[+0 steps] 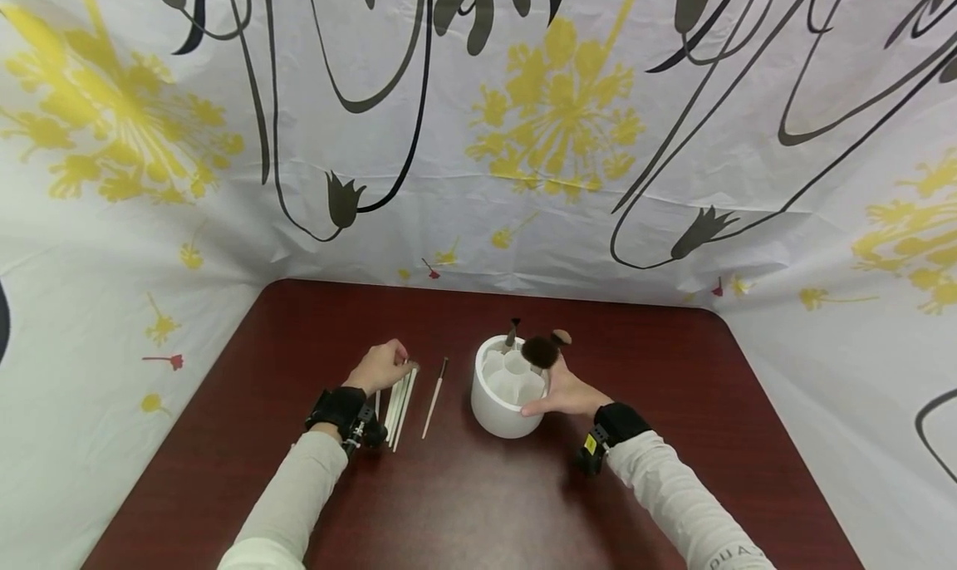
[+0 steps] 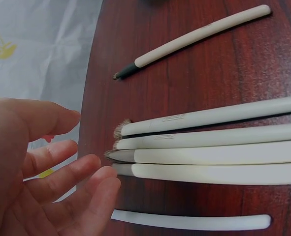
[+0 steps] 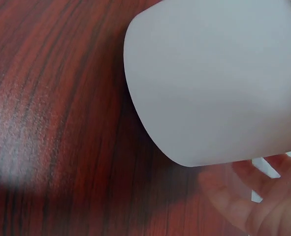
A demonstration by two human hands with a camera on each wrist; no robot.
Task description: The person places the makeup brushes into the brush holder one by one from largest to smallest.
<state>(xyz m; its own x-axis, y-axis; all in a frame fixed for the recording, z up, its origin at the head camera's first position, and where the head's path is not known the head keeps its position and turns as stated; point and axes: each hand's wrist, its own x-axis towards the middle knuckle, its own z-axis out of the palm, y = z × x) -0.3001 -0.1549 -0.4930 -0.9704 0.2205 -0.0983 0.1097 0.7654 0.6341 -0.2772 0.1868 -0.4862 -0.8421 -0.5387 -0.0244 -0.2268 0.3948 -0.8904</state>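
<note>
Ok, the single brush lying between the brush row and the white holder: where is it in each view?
Head: the single brush lies in the lower half, a little left of centre, right of the brush row.
Left wrist: it slants across the top, dark tip towards the left.
Right wrist: not in the picture.
Shared landmark: the red-brown table, visible in all three.

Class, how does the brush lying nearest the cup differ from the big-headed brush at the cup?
The lying brush has a narrow tip, the big-headed brush a broad one. The lying brush rests on the table; the big-headed brush rises above the cup. Both look dark at the head end.
</note>
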